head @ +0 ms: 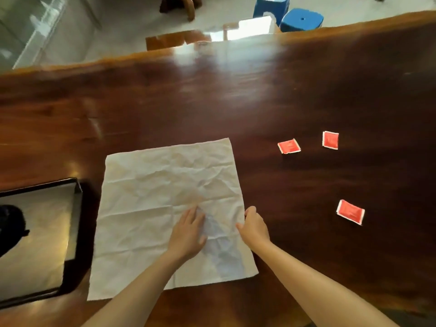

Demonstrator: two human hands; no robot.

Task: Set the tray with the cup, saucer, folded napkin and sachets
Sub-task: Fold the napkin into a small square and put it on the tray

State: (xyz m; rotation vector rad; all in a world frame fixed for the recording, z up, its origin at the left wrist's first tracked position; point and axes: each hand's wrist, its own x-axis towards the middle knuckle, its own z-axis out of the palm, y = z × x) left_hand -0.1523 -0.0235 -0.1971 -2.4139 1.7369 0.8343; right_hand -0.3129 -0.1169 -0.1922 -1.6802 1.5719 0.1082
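A white creased napkin (165, 204) lies spread flat on the dark wooden table (236, 97). My left hand (188, 232) rests flat on the napkin's right part, fingers straight. My right hand (253, 226) pinches the napkin's right edge with curled fingers. Three red sachets lie to the right: one sachet (289, 146), a second sachet (330, 139) beyond it, and a third sachet (350, 211) nearer me. A shiny metal tray (79, 218) sits at the left, partly cut off by the frame. No cup or saucer is in view.
The table's far edge (165, 53) runs across the top. Beyond it stand two blue stools (302, 20) on a pale floor. A dark reflection shows in the tray's surface at the far left.
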